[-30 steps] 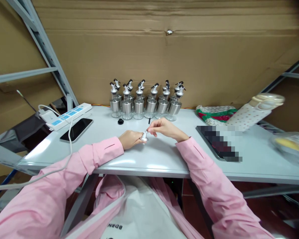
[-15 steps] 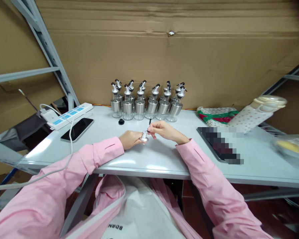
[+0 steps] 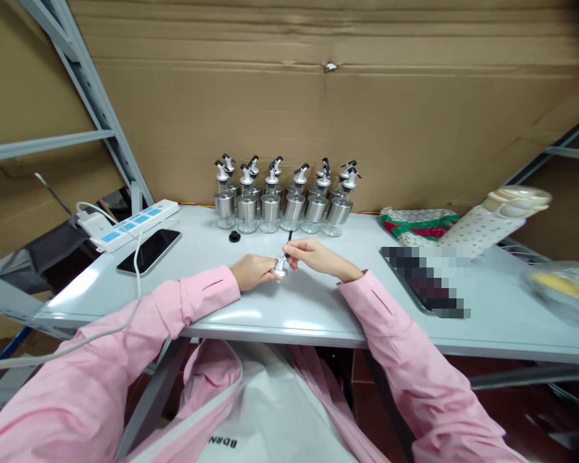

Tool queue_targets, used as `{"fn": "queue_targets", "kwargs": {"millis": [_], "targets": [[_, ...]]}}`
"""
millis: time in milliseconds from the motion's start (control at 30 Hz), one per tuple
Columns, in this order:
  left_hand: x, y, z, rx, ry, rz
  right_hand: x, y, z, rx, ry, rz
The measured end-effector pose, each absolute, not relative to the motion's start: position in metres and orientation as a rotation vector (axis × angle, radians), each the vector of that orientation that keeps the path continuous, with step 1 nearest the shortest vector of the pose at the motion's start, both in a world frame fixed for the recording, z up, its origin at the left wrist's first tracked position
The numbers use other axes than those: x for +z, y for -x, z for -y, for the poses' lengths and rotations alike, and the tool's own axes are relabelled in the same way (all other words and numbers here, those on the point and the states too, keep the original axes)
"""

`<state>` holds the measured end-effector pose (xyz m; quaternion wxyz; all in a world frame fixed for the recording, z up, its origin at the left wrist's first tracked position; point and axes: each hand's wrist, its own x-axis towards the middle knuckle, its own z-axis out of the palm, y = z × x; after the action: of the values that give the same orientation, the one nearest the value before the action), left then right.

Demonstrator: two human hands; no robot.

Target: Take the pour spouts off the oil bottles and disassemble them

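Over the table's front half, my left hand (image 3: 253, 271) is closed around a silver pourer spout (image 3: 280, 267), of the same kind as those on the bottles. My right hand (image 3: 316, 254) pinches a thin black piece (image 3: 290, 236) at the spout's upper end, thumb and fingertips together. Whether that piece is joined to the spout I cannot tell, as the fingers cover the spot. Beyond the hands, several glass bottles with steel sleeves (image 3: 270, 208) stand in rows with pourers on top. A small round black stopper (image 3: 234, 236) lies in front of them.
On the left of the table (image 3: 318, 315) lie a phone (image 3: 149, 251) and a white power strip (image 3: 135, 225); its cable crosses my left sleeve. To the right are a dark tablet-like device (image 3: 417, 283), a patterned cloth (image 3: 419, 222), a dotted tumbler (image 3: 485, 225) and a plastic-wrapped bowl (image 3: 564, 289). Cardboard stands behind.
My right hand has shifted slightly left and down at the spout, its fingers pinching the black piece a little differently. My left hand keeps its hold almost unmoved.
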<state>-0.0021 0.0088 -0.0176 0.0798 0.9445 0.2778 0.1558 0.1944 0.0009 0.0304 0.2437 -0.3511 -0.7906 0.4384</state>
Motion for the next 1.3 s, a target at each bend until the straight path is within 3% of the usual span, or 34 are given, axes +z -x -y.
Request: {"fn": "queue_targets", "kwargs": {"millis": [1300], "targets": [[-0.0243, 0.0001, -0.0115, 0.461, -2.914, -0.791, 0.0344, -0.2002, 0.0049, 1.705, 0.742, 1.98]]}}
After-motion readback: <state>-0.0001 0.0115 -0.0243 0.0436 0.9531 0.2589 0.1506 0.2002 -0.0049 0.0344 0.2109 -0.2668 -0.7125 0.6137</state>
